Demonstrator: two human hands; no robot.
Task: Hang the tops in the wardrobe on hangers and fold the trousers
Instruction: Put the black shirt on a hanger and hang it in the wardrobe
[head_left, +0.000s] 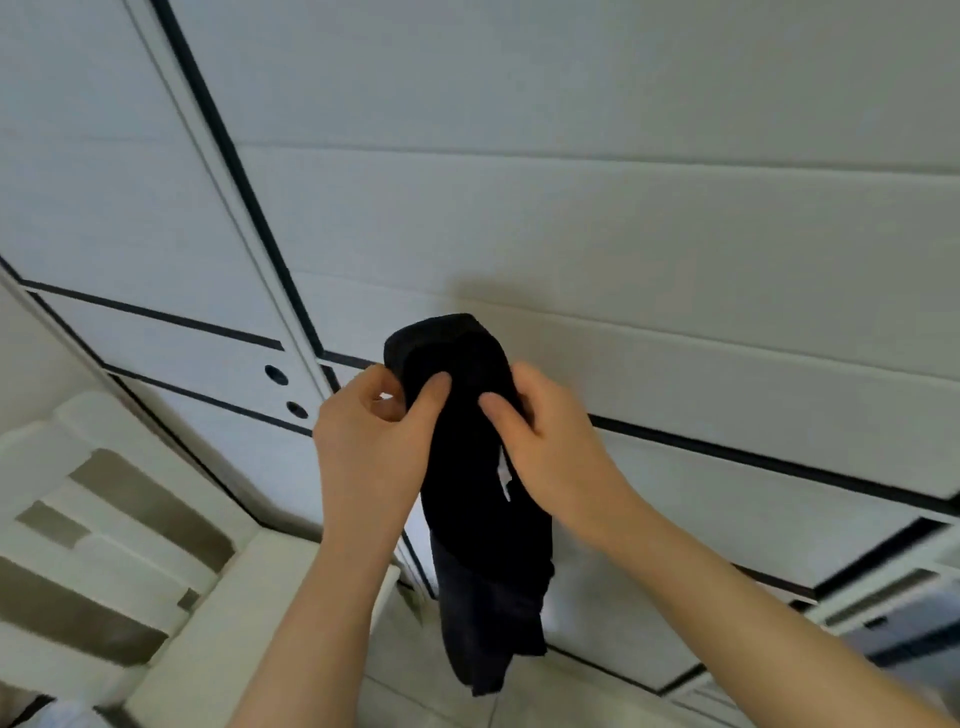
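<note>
A black garment (480, 519) hangs bunched in front of me, its lower end dangling toward the floor. My left hand (371, 441) pinches its upper left edge between thumb and fingers. My right hand (550, 441) grips the upper right side, thumb on the front of the cloth. Whether it is a top or trousers cannot be told. A small white tag shows by my right palm. No hanger is in view.
White wardrobe doors (623, 234) with black seams fill the view ahead, shut. A white cabinet front (208, 358) with two round holes stands at the left. A pale shelf unit (104, 545) sits at the lower left. Tiled floor lies below.
</note>
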